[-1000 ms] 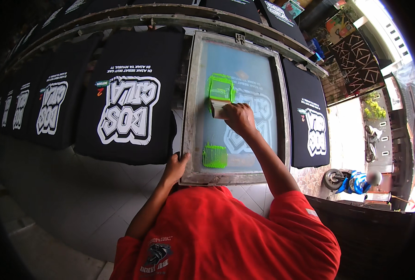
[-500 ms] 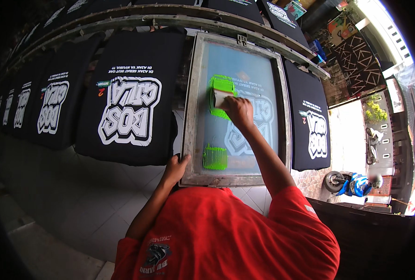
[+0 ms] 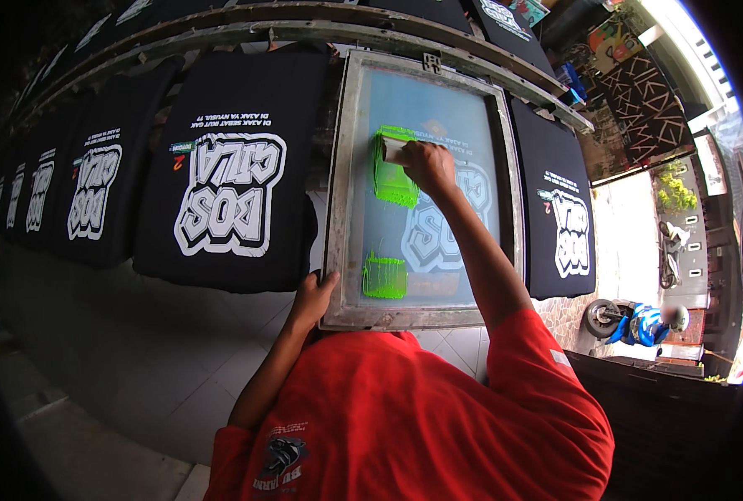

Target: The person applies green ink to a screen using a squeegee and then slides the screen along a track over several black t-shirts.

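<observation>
A framed printing screen lies over a black shirt, whose white print shows through the pale blue mesh. My right hand is closed around a small squeegee, which rests on the upper part of a bright green ink patch at the mesh's left side. Lower down on the mesh is another green ink patch, with nothing touching it. My left hand grips the near left corner of the frame, its thumb lying on the edge.
Left of the screen lies a black printed shirt, with a row of others beyond it. Another printed shirt lies to the right. A metal rail runs behind them. A blue motorcycle stands outside at the right.
My right hand has moved the squeegee away from me, up the green patch, baring more of the ink below it. The left hand keeps its hold on the frame.
</observation>
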Demonstrator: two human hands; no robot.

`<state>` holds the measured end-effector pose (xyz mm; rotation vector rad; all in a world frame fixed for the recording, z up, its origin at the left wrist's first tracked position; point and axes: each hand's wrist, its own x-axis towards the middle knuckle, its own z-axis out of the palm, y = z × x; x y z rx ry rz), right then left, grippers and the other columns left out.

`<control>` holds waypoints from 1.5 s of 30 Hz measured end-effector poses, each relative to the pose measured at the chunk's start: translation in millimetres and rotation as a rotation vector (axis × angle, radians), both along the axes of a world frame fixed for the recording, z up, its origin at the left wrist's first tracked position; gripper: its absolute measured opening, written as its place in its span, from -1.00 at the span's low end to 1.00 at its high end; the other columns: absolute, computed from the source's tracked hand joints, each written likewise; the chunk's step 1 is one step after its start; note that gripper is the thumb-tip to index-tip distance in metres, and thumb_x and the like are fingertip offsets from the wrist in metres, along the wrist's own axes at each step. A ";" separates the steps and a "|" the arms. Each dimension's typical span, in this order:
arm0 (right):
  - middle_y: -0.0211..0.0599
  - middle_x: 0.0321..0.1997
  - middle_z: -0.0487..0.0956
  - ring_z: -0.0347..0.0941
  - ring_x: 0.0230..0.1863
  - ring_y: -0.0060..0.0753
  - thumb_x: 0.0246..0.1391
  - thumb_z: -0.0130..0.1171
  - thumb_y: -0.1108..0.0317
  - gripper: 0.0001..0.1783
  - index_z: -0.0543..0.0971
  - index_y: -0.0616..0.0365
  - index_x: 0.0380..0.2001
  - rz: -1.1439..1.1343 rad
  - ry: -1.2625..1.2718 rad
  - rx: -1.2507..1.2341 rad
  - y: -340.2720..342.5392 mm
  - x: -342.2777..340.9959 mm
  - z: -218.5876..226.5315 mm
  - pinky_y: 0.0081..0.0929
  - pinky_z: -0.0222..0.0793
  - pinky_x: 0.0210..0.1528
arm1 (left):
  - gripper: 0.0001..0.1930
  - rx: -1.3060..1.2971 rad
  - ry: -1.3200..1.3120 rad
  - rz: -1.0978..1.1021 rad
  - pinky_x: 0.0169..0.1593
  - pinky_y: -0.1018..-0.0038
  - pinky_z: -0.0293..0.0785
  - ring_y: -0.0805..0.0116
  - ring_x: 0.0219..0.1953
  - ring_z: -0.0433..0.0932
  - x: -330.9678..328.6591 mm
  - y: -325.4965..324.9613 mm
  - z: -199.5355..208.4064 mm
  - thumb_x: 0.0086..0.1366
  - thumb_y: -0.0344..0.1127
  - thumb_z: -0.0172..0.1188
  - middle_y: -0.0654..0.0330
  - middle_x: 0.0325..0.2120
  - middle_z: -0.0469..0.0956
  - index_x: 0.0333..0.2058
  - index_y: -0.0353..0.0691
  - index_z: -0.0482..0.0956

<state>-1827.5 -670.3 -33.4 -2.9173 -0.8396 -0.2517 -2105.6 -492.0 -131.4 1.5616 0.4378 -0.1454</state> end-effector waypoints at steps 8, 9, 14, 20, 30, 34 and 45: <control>-0.16 -0.55 0.56 0.53 -0.44 -0.08 -0.24 0.21 0.35 -0.85 0.56 0.12 -0.50 0.107 0.176 -0.083 -22.6 -64.6 22.7 -0.21 0.41 -0.37 | -0.60 -0.050 0.048 -0.001 -0.51 0.47 0.19 0.58 -0.57 0.21 0.7 0.0 -8.8 0.25 -0.03 0.13 0.40 -0.68 0.26 -0.57 -0.25 0.39; -0.14 -0.54 0.56 0.53 -0.45 -0.11 -0.23 0.22 0.33 -0.82 0.57 0.14 -0.47 0.025 0.249 0.028 -23.3 -67.2 33.4 -0.24 0.40 -0.36 | -0.61 -0.053 0.069 -0.008 -0.51 0.50 0.18 0.60 -0.55 0.21 1.1 1.7 -4.2 0.25 -0.02 0.15 0.42 -0.65 0.26 -0.55 -0.23 0.39; -0.26 -0.48 0.56 0.49 -0.43 -0.44 -0.15 0.29 0.23 -0.62 0.56 0.30 -0.30 -0.340 0.541 0.911 -81.4 -73.4 33.7 -0.46 0.38 -0.35 | -0.59 -0.104 0.021 -0.002 -0.52 0.46 0.15 0.57 -0.59 0.18 4.4 -4.6 -8.5 0.27 -0.04 0.10 0.42 -0.70 0.23 -0.60 -0.22 0.35; -0.48 -0.30 0.46 0.34 -0.28 -0.55 0.04 0.20 0.26 -0.67 0.46 0.17 -0.16 -0.456 0.559 1.527 -206.2 -118.2 8.8 -0.54 0.28 -0.23 | -0.58 -0.020 0.006 0.070 -0.53 0.44 0.10 0.57 -0.61 0.14 3.7 -10.2 -14.2 0.30 -0.05 0.04 0.41 -0.73 0.18 -0.65 -0.20 0.30; -0.39 -0.23 0.50 0.40 -0.13 -0.50 0.12 0.08 0.35 -0.82 0.47 0.19 -0.23 -0.539 0.729 1.871 -373.7 -170.3 -24.8 -0.54 0.26 0.05 | -0.49 0.133 0.032 0.051 -0.58 0.37 0.17 0.49 -0.67 0.20 1.5 -2.2 42.4 0.29 0.02 0.07 0.32 -0.80 0.23 -0.67 -0.28 0.32; -0.39 -0.18 0.52 0.38 -0.03 -0.42 0.08 0.10 0.27 -0.77 0.51 0.14 -0.21 -0.486 0.832 2.056 -360.0 -179.6 -11.6 -0.47 0.17 0.16 | -0.53 0.323 -0.133 0.026 -0.61 0.39 0.16 0.52 -0.70 0.19 -9.3 16.1 50.2 0.26 -0.06 0.14 0.31 -0.81 0.26 -0.67 -0.31 0.34; -0.31 -0.06 0.52 0.36 0.06 -0.38 0.11 0.05 0.29 -0.68 0.48 0.22 -0.10 -0.310 0.774 2.017 -133.7 -243.7 -7.4 -0.40 0.11 0.23 | -0.60 0.174 -0.255 0.112 -0.59 0.53 0.07 0.67 -0.65 0.13 -70.9 229.0 39.4 0.32 -0.11 0.09 0.45 -0.75 0.20 -0.64 -0.20 0.34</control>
